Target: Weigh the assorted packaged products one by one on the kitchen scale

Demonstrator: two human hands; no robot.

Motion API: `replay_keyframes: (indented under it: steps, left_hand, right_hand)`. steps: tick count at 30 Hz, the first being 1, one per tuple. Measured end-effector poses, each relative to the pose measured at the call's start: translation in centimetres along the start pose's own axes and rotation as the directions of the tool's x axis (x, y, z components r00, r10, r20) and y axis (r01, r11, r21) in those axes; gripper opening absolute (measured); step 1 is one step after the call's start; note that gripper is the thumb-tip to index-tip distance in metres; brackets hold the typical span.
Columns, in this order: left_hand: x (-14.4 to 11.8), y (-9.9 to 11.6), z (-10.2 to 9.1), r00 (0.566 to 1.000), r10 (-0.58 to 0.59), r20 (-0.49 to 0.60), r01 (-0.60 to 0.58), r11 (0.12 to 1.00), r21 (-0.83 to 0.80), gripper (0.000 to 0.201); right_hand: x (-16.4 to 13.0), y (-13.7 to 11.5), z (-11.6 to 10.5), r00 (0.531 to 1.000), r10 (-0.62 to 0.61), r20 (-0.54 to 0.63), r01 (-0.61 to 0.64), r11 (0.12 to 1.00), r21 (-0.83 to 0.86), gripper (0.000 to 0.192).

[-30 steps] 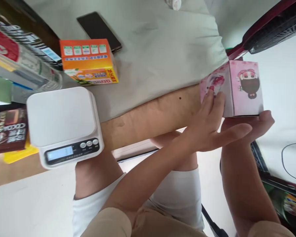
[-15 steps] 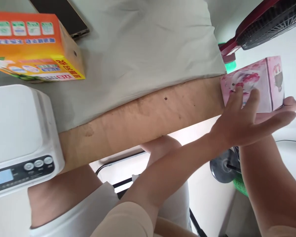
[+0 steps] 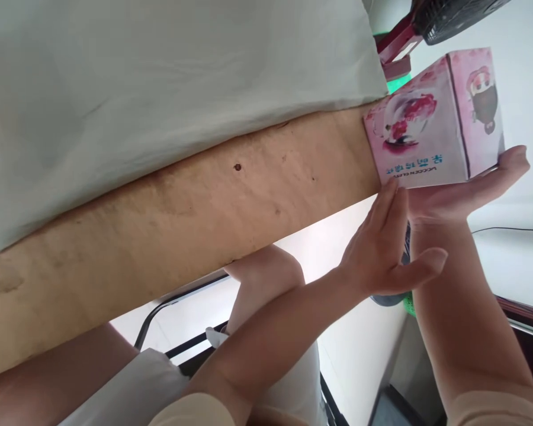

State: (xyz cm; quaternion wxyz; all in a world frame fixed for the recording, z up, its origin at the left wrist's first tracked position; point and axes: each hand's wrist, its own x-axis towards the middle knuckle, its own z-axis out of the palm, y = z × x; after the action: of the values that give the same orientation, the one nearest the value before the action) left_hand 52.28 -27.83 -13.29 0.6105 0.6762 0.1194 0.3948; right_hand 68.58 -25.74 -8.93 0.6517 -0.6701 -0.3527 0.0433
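Note:
A pink and white printed cardboard box [image 3: 420,133] with a flower picture and a doll figure juts out past the right end of the table edge. My right hand [image 3: 453,198] supports it from below, thumb or fingertip poking out at the box's far right; the rest of its fingers are hidden. Just under the box's lower left corner is my left hand [image 3: 377,239], fingers stretched out and thumb apart. Its fingertips are at the box's bottom edge; whether they press on it I cannot tell.
A wooden table edge [image 3: 195,195] runs across the view, with a grey-green cloth [image 3: 182,77] over the surface behind it. A dark fan [image 3: 453,18] on a red stand is at the upper right. My legs are below the table.
My left hand has slid down off the box's printed face to its lower edge. The view has shifted, so the scale, orange carton and dark phone-like object are out of sight.

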Motion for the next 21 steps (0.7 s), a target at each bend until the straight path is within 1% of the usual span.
replay_keyframes:
  steps: [2,4,7,10,13,16,19,21]
  left_hand:
    - [-0.8,-0.4,0.8,0.997,0.050,-0.052,-0.048,0.998,0.038,0.120]
    - [-1.0,-0.7,1.2,0.995,0.082,-0.057,-0.078,0.994,0.071,0.116]
    - [-0.7,-1.0,1.1,0.997,0.077,0.024,-0.079,0.993,0.092,0.122]
    - [-0.6,-0.8,0.9,0.995,0.008,0.096,-0.016,0.996,0.085,0.123]
    - [-0.5,-0.5,0.6,0.994,0.000,0.113,-0.010,0.996,0.084,0.119]
    - [-0.5,-0.3,0.3,0.992,0.037,0.120,-0.046,0.996,0.074,0.124]
    - [-0.5,-0.4,0.1,0.990,0.056,0.127,-0.065,0.996,0.067,0.128]
    - [-0.5,-0.4,0.1,0.990,0.077,0.117,-0.085,0.994,0.065,0.126]
  right_hand:
    - [-0.2,-0.4,0.7,1.000,-0.005,0.025,0.002,0.992,0.125,0.062]
    - [-0.5,-0.6,1.2,1.000,0.009,0.025,-0.013,0.986,0.164,0.065]
    - [-0.9,-0.7,1.6,1.000,0.018,-0.017,-0.015,0.985,0.170,0.065]
    - [-1.2,-0.9,1.8,0.999,0.021,-0.044,-0.012,0.980,0.198,0.061]
    - [-1.2,-0.9,2.1,0.997,0.053,-0.057,-0.040,0.976,0.216,0.059]
    - [-1.1,-0.9,2.3,0.996,0.056,-0.065,-0.041,0.976,0.212,0.063]
    - [-0.9,-0.9,2.3,0.998,0.061,-0.034,-0.050,0.964,0.263,0.061]
    - [-0.8,-0.9,2.2,0.999,0.054,-0.006,-0.050,0.957,0.284,0.058]
